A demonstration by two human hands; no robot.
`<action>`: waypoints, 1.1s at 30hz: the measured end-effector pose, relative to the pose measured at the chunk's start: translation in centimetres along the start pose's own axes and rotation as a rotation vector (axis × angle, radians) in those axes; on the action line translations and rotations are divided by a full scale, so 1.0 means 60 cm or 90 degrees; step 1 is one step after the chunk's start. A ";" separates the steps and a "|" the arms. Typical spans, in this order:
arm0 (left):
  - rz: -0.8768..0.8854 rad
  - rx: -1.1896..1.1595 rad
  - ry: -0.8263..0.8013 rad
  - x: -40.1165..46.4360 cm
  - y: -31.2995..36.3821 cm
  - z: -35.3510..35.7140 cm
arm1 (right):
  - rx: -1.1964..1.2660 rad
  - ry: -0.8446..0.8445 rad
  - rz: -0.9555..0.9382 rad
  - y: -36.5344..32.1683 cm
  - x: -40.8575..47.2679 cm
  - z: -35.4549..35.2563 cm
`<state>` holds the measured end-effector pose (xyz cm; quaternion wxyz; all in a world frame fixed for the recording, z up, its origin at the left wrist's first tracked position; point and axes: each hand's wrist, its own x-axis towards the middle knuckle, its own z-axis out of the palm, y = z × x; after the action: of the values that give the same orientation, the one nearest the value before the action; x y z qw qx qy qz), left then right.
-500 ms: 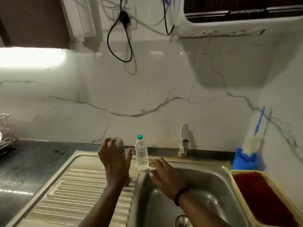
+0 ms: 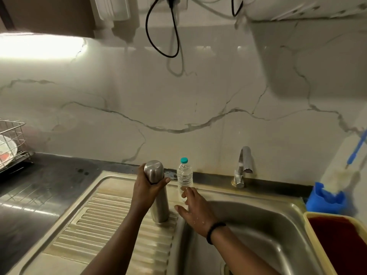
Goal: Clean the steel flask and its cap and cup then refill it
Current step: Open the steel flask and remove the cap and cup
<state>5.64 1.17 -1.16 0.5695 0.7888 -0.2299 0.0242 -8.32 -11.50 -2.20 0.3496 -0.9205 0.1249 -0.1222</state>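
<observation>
Left hand (image 2: 148,188) wrapped round the upper part of the steel flask (image 2: 157,192), grip clenched just under the cup-shaped top, thumb hooked across the front. Flask upright, base planted on the ribbed drainboard (image 2: 111,221) right at the edge of the sink basin (image 2: 264,233). Right hand (image 2: 195,210) released, fingers spread, holding nothing, hovering over the basin's left rim just beside the flask, fingertips up against the lower part of a clear plastic water bottle (image 2: 184,177), can't tell if actually touching. Black band on that wrist, a few droplets on the back of the hand. Bottle upright with a teal cap, just behind and right of the flask. Tap (image 2: 243,167) further right against the marble wall. Blue holder (image 2: 325,200) with a bottle brush (image 2: 349,169) leaning in it at the far right. Wire dish rack (image 2: 12,143) well apart on the dark surface (image 2: 39,187), far left.
</observation>
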 end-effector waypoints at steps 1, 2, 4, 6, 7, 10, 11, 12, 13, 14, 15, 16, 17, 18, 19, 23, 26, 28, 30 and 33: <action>-0.007 -0.014 -0.001 0.001 0.002 0.000 | 0.009 -0.003 0.010 0.001 0.002 0.003; -0.011 -0.031 0.004 0.001 0.003 0.000 | 0.020 -0.005 0.021 0.000 0.003 0.006; -0.018 -0.056 0.023 0.001 0.006 0.005 | 0.041 -0.014 0.038 0.001 0.007 0.012; -0.017 -0.070 0.042 -0.004 0.008 0.011 | 0.054 -0.026 0.049 0.002 0.012 0.019; -0.014 -0.073 0.045 -0.009 0.010 0.014 | 0.062 -0.035 0.056 0.001 0.014 0.021; 0.002 -0.085 0.009 -0.023 0.016 0.023 | 0.111 -0.032 0.067 -0.006 0.029 0.026; 0.004 -0.095 -0.008 -0.028 0.019 0.028 | 0.131 -0.024 0.065 -0.007 0.034 0.029; 0.006 -0.117 -0.018 -0.035 0.026 0.029 | 0.152 -0.023 0.057 -0.010 0.038 0.029; 0.006 -0.149 -0.031 -0.041 0.035 0.029 | 0.182 -0.029 0.052 -0.011 0.040 0.028; 0.005 -0.182 -0.052 -0.045 0.045 0.030 | 0.221 -0.042 0.052 -0.008 0.039 0.025; 0.008 -0.213 -0.081 -0.049 0.055 0.032 | 0.260 -0.052 0.052 -0.005 0.034 0.017; 0.013 -0.242 -0.114 -0.055 0.066 0.032 | 0.289 -0.055 0.055 -0.001 0.028 0.007; 0.020 -0.267 -0.149 -0.060 0.077 0.032 | 0.310 -0.054 0.058 0.003 0.019 -0.006; 0.025 -0.284 -0.185 -0.063 0.089 0.032 | 0.316 -0.052 0.060 0.008 0.011 -0.019; 0.029 -0.293 -0.224 -0.064 0.102 0.032 | 0.310 -0.054 0.059 0.009 0.003 -0.033; -0.007 -0.357 -0.372 -0.054 0.147 0.036 | 0.305 -0.027 0.062 0.020 -0.023 -0.074; -0.045 -0.381 -0.361 -0.064 0.168 0.056 | 0.277 0.003 0.070 0.022 -0.044 -0.085; -0.062 -0.348 -0.269 -0.084 0.184 0.082 | 0.253 0.062 0.096 0.026 -0.053 -0.079; -0.085 -0.314 -0.165 -0.106 0.198 0.112 | 0.203 0.144 0.139 0.021 -0.063 -0.071; -0.115 -0.294 -0.050 -0.134 0.215 0.146 | 0.326 0.206 0.152 0.013 -0.080 -0.061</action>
<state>-8.52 -7.29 4.83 0.7249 0.6556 -0.1800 -0.1104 -14.11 -12.82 -0.74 0.5572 -0.7502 0.2508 -0.2527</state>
